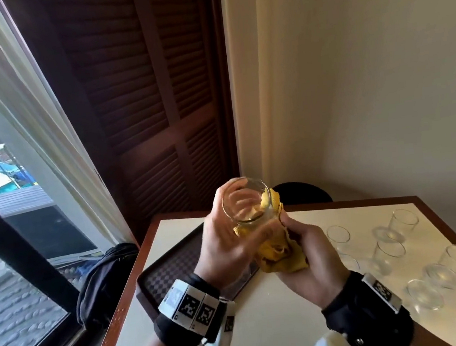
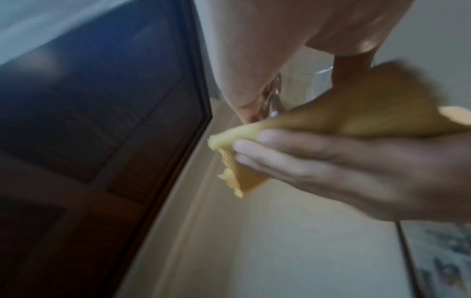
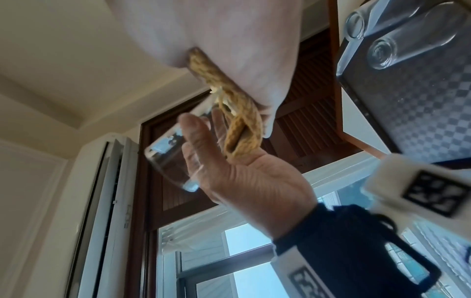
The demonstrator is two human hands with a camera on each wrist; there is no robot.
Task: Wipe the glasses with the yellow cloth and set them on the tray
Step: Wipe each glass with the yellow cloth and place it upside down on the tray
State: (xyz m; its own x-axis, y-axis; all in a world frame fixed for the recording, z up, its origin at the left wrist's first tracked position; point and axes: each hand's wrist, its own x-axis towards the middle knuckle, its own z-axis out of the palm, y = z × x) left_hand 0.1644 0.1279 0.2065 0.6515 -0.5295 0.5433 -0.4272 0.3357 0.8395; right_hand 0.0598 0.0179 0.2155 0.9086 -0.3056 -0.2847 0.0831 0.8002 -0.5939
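My left hand [image 1: 227, 229] grips a clear glass [image 1: 245, 202] and holds it tilted above the table, mouth towards me. My right hand [image 1: 307, 252] clutches the yellow cloth [image 1: 279, 255], one end of which is tucked inside the glass. In the right wrist view the glass [image 3: 168, 153] sits in the left hand [image 3: 242, 177], with the cloth [image 3: 244, 125] bunched against it. The dark checkered tray [image 1: 169, 267] lies under the hands; two glasses [image 3: 407, 46] stand on the tray [image 3: 420, 113]. Several more glasses [image 1: 386, 254] stand on the table at the right.
The white-topped table [image 1: 267, 325] with a brown edge fills a corner by the wall. A black bag [image 1: 105, 278] lies on the floor to its left, under the window. A dark round seat [image 1: 303, 192] shows behind the table.
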